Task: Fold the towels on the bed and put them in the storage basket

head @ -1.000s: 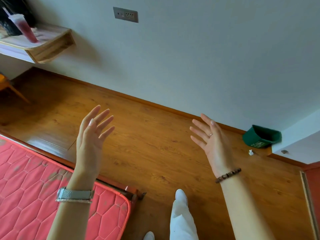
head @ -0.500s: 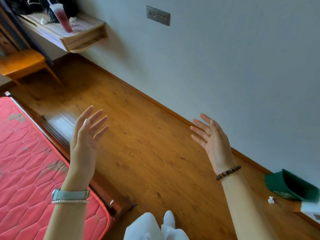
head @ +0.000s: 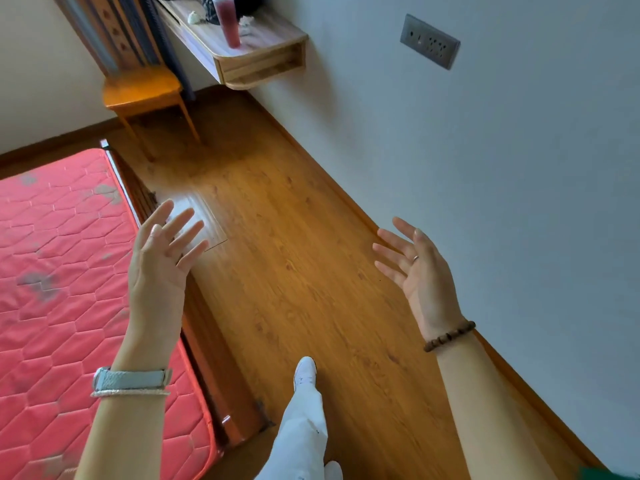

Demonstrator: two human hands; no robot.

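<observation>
Left hand (head: 162, 251) raised, fingers spread, holding nothing. Right hand (head: 415, 268) likewise released, palm inward, empty. Bed (head: 52, 271) lies to left, long edge running away alongside floor (head: 294, 254) strip. Left hand hangs above that edge; right hand well apart, near wall (head: 485, 168). No towels or storage basket in view; probably farther left, so left hand is nearer.

A bedroom in a home, red quilted mattress (head: 52, 271) on a wooden bed frame (head: 214, 368), wood plank floor (head: 311, 271), wall shelf (head: 256, 53) with a drink (head: 228, 22), orange chair (head: 142, 88), wall socket (head: 429, 41)
</observation>
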